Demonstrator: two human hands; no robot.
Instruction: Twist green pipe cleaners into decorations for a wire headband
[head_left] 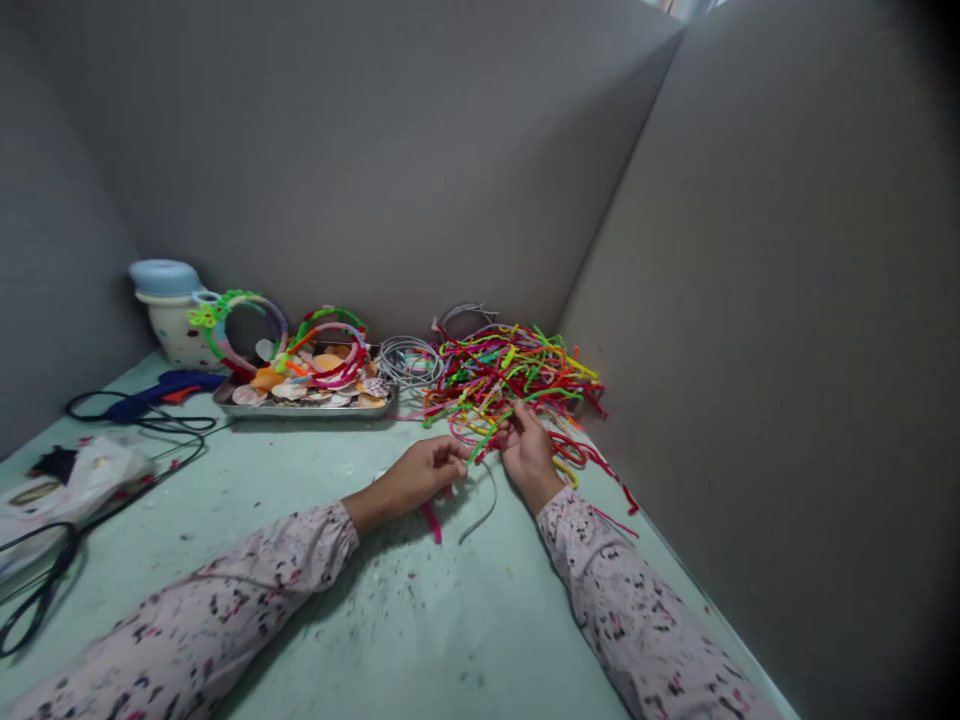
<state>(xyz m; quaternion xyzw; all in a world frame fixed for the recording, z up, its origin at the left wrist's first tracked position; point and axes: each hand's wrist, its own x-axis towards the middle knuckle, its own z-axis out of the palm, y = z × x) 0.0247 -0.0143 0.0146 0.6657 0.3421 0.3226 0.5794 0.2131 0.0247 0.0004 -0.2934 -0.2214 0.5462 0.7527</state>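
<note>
My left hand (420, 472) is closed on a thin grey headband (486, 505) and a green pipe cleaner (484, 442); a pink strip (431, 522) lies under its wrist. My right hand (529, 450) pinches at the near edge of a heap of coloured pipe cleaners (517, 375), just right of the left hand. Both hands rest low over the pale green table (420, 620).
A metal tray (300, 405) of seashells with decorated headbands (330, 340) stands at the back. Bare wire headbands (409, 360) lie beside it. A blue glue gun (161, 388), black scissors (37, 590), a plastic bag (75, 480) and a lidded jar (169, 310) are left. Grey walls enclose the corner.
</note>
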